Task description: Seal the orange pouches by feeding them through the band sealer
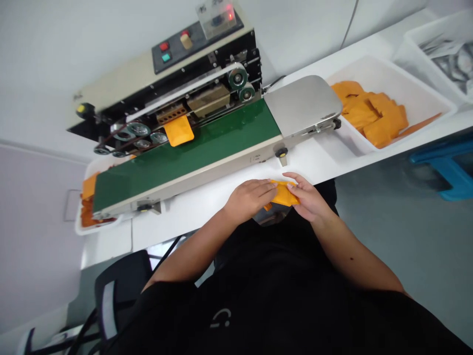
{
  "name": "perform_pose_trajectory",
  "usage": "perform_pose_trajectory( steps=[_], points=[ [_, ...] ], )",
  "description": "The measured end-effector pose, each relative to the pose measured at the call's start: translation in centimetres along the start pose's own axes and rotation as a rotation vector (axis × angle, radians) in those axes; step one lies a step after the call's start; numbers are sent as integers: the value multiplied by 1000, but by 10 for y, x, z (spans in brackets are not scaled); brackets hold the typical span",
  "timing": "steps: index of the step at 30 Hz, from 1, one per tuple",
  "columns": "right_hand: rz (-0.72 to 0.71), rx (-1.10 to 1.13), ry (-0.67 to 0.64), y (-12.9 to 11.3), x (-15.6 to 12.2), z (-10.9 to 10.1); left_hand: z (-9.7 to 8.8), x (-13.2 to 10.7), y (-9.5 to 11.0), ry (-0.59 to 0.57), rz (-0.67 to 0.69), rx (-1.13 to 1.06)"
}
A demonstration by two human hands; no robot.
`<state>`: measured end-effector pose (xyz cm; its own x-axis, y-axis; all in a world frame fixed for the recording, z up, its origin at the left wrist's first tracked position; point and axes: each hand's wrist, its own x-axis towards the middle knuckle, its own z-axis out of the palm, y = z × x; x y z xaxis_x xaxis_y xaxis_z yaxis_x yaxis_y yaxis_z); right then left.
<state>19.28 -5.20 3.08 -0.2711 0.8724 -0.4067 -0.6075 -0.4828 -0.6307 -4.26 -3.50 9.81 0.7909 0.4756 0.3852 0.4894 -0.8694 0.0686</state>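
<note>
The left hand point(249, 199) and right hand point(308, 197) hold an orange bag point(284, 193) just above the table point(207, 231). The fingers of both hands are closed on it, one hand at each side. A second orange bag point(179, 130) sits on the green belt point(185, 158) of the sealer point(207, 84). If the fingers go loose, the soft bag could slip and drop off the table edge. A finger could get caught if it goes near the sealer's wheels point(237, 76).
</note>
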Motion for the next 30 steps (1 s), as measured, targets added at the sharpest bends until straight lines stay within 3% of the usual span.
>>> perform_pose_trajectory(
  steps=[6, 10, 13, 19, 24, 27, 30],
  points=[
    [-48, -28, -13, -13, 6, 3, -12, 27, -1, -26, 102, 132],
    [-71, -23, 15, -22, 13, -7, -24, 37, -11, 12, 152, 150],
    [-125, -45, 53, -34, 24, -25, -36, 43, -34, 73, 92, 125],
    [-221, -72, 74, -55, 49, -59, -53, 84, -106, 186, -292, 218],
    [-185, -33, 26, -58, 55, -66, -54, 117, -164, 215, -317, 244],
    [-159, -23, -3, -58, 53, -67, -54, 123, -180, 182, -366, 297],
    [-137, -15, -23, -59, 52, -68, -56, 125, -180, 149, -404, 386]
  ],
)
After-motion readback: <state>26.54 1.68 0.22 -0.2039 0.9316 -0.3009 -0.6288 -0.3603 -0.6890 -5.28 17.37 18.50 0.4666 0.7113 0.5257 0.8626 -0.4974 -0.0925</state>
